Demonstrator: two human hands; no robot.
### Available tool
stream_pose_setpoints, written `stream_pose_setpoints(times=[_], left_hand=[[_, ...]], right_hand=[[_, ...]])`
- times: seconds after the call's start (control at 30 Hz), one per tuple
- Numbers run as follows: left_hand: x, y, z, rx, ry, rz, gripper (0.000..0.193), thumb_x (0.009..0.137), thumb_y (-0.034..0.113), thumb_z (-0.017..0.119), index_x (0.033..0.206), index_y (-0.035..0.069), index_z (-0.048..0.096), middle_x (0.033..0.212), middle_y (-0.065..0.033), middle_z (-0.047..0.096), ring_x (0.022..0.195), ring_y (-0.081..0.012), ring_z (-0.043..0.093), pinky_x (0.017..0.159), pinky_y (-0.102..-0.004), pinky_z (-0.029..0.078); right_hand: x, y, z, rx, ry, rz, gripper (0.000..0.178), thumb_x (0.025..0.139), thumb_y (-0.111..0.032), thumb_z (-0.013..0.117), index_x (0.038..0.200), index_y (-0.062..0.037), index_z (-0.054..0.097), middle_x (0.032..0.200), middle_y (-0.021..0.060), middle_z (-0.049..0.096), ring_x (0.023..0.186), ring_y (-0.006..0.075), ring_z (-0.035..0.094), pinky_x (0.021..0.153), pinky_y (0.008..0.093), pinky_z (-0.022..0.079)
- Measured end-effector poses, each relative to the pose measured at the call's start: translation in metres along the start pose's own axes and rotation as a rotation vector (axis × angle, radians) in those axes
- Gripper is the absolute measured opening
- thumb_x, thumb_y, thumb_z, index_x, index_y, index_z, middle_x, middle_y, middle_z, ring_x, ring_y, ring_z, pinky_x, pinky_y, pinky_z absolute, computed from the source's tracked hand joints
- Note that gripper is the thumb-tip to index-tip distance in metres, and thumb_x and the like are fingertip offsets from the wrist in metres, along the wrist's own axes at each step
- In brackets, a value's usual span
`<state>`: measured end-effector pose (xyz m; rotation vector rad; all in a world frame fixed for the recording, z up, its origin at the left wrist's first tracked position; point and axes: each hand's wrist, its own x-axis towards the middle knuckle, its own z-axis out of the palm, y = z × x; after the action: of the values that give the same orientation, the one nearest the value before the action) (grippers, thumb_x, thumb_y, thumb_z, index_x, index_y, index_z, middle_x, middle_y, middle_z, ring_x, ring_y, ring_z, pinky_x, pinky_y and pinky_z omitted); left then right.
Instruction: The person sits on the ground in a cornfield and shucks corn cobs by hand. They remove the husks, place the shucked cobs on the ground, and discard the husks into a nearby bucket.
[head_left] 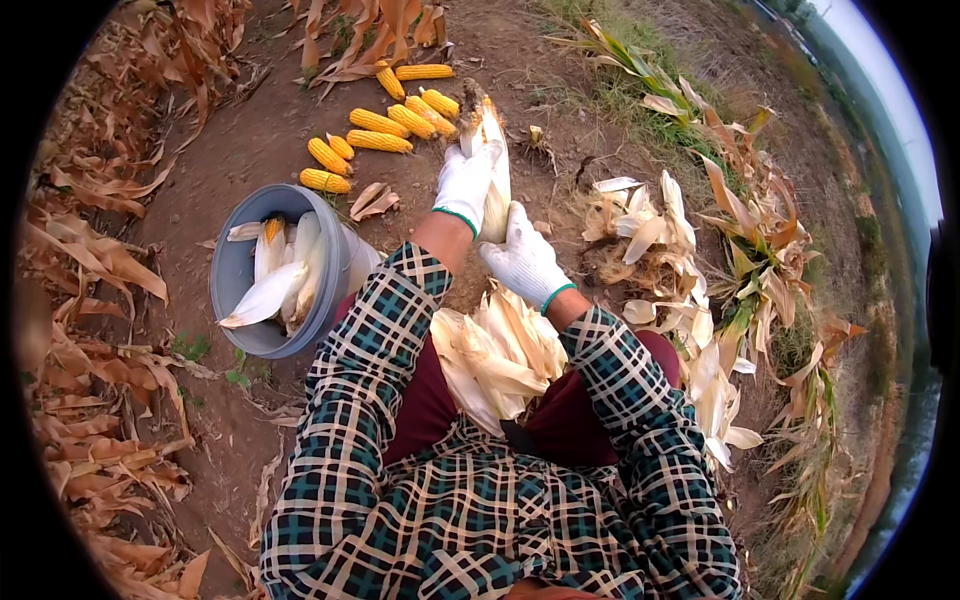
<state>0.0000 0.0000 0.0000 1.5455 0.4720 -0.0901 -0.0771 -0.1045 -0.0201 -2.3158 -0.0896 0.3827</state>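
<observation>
Both my hands wear white knit gloves with green cuffs and hold one ear of corn (498, 190) upright in front of me. Its pale husk is on, with some yellow kernels showing near the tip. My left hand (466, 183) is closed around its upper left side. Lower down, my right hand (524, 250) grips the husk near the base, fingers partly hidden. Beyond my left hand, several husked yellow cobs (379, 124) lie on the soil. Loose pale husks (495, 350) are heaped between my knees.
To my left stands a grey bucket (222, 250) with unhusked ears inside. Discarded husks and silk (640, 225) are strewn at my right, beside green and dry stalks (740, 220). Dry corn plants (90, 250) line the far left. Brown soil (240, 420) lies below the bucket.
</observation>
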Motion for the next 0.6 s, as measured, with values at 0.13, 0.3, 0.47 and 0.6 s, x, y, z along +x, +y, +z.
stream_pose_setpoints(times=[0.13, 0.3, 0.47, 0.6], left_hand=[[-0.018, -0.013, 0.017, -0.368, -0.250, -0.107, 0.056, 0.086, 0.035, 0.058, 0.124, -0.004, 0.044, 0.115, -0.0193, 0.055, 0.101, -0.0265, 0.056, 0.085, -0.0369, 0.046], [0.014, 0.024, -0.012, -0.710, -0.603, -0.246, 0.030, 0.091, 0.036, 0.053, 0.107, 0.011, 0.058, 0.097, -0.0089, 0.064, 0.094, -0.0250, 0.060, 0.081, -0.0457, 0.048], [0.046, 0.040, -0.057, -0.376, -0.005, 0.177, 0.040, 0.089, 0.026, 0.059, 0.118, -0.001, 0.056, 0.113, -0.0073, 0.059, 0.104, -0.0147, 0.052, 0.092, -0.0254, 0.039], [0.039, 0.033, -0.040, -0.222, -0.137, 0.386, 0.047, 0.092, 0.029, 0.054, 0.126, -0.002, 0.049, 0.127, -0.0107, 0.052, 0.117, -0.0194, 0.047, 0.101, -0.0280, 0.034]], right_hand=[[0.009, 0.040, 0.008, 0.556, 0.201, 0.058, 0.060, 0.074, -0.026, 0.065, 0.119, 0.0051, 0.041, 0.100, 0.0199, 0.060, 0.089, 0.0294, 0.062, 0.079, 0.0364, 0.050], [0.009, 0.061, -0.059, 1.640, -0.062, 0.262, 0.029, 0.084, -0.021, 0.060, 0.104, -0.0016, 0.052, 0.087, 0.0126, 0.062, 0.070, 0.0210, 0.062, 0.059, 0.0300, 0.054], [-0.012, 0.054, -0.075, 1.522, -0.039, 0.017, 0.043, 0.082, -0.028, 0.058, 0.110, 0.0034, 0.048, 0.091, 0.0177, 0.061, 0.067, 0.0212, 0.059, 0.057, 0.0289, 0.051], [-0.032, 0.053, -0.081, 1.450, -0.104, -0.126, 0.061, 0.077, -0.037, 0.059, 0.118, 0.0048, 0.045, 0.090, 0.0180, 0.059, 0.060, 0.0176, 0.050, 0.052, 0.0267, 0.041]])
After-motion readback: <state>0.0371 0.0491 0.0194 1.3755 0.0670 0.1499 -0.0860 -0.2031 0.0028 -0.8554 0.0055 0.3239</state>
